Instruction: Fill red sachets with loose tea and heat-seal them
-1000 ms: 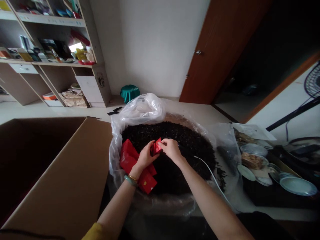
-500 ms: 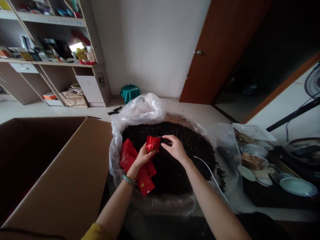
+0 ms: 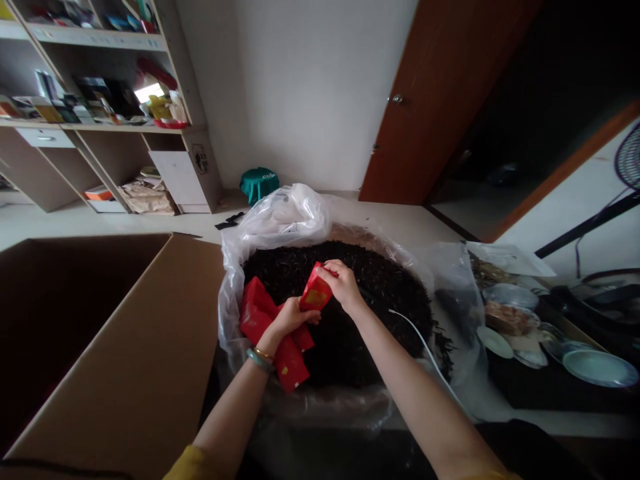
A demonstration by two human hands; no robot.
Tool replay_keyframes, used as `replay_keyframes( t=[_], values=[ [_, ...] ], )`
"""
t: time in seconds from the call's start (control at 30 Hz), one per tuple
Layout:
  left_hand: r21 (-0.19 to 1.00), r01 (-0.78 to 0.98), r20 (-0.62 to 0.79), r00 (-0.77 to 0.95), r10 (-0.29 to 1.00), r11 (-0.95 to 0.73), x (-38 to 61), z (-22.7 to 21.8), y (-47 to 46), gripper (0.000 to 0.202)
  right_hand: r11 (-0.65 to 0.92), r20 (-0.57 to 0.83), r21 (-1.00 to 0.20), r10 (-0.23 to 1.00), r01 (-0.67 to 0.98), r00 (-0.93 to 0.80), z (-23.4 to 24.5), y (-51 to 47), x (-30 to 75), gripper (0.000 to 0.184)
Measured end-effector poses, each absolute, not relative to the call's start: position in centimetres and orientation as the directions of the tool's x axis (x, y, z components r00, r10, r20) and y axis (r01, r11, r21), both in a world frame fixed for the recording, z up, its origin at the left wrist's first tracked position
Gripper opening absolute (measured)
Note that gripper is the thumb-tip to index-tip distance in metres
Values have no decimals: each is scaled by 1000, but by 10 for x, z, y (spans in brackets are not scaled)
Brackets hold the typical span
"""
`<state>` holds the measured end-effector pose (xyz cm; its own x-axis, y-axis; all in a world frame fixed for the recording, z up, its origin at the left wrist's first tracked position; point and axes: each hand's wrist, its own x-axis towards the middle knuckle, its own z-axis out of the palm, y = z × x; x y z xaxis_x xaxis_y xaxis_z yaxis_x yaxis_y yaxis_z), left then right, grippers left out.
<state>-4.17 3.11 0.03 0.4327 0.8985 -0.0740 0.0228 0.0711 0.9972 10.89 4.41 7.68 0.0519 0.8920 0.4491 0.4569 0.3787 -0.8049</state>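
A small red packet (image 3: 316, 292) with a gold mark is held above a heap of dark dried leaves (image 3: 375, 287), which look like tea. My left hand (image 3: 291, 316), with a jade-coloured bangle and a gold one at the wrist, is closed around its lower end. The fingers of my right hand (image 3: 344, 285) pinch its upper edge. More flat red packets (image 3: 270, 323) lie on the leaves below and left of my left hand. A clear plastic bag (image 3: 300, 210) with rolled edges surrounds the leaves.
An open cardboard box (image 3: 165, 327) stands at the left. A white cable (image 3: 417, 337) crosses the leaves at the right. Beyond it sit lidded containers (image 3: 510, 310) and a pale green dish (image 3: 600, 368). Behind are a green-covered bin (image 3: 259, 185), shelves (image 3: 100, 37) and a brown door (image 3: 425, 120).
My right hand has moved left and down onto the packet's top and now pinches it. The packet has turned and tilts rightward, showing its gold-marked face.
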Motion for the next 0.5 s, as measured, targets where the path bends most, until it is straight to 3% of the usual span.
replay_keyframes(
  t=[0.13,0.23,0.37,0.5],
  values=[
    [997,67,-68,470,880,41,-42,6,29,34,339,384,-863,922,373,49,80,42,114,28],
    [998,56,-15,483,876,-13,-44,10,29,31,383,374,-816,921,434,-108,94,37,125,28],
    [1000,8,16,459,888,-22,-46,8,30,30,466,327,-675,884,572,-333,117,31,144,25],
    [997,51,31,415,909,-58,-45,4,32,34,508,187,-462,857,727,-480,130,26,143,16]
  ],
)
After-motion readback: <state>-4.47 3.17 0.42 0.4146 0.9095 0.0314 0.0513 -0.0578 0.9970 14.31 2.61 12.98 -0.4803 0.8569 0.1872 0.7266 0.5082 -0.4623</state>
